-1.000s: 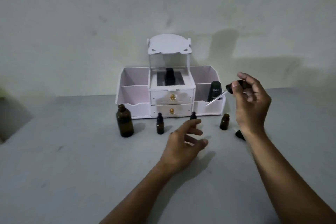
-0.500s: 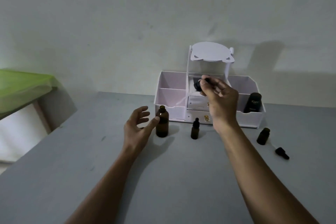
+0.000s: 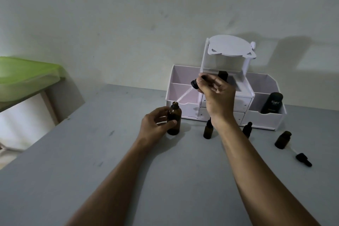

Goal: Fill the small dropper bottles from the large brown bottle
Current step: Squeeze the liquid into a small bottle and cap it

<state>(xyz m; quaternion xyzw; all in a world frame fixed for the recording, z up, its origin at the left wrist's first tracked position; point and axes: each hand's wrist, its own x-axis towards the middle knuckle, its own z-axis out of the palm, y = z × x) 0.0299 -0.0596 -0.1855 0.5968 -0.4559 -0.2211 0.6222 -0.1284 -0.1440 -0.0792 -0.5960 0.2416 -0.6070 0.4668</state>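
Our left hand [image 3: 156,124] wraps the large brown bottle [image 3: 174,119] upright on the bench [image 3: 91,152]. Our right hand [image 3: 216,95] pinches a dropper [image 3: 194,84], glass tip seemingly at the bottle mouth. Small dropper bottles [image 3: 207,130] stand right, before the white organizer [image 3: 264,117]; near bench lies open.

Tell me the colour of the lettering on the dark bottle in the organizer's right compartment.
White lettering on the black bottle, clearest in the head view.
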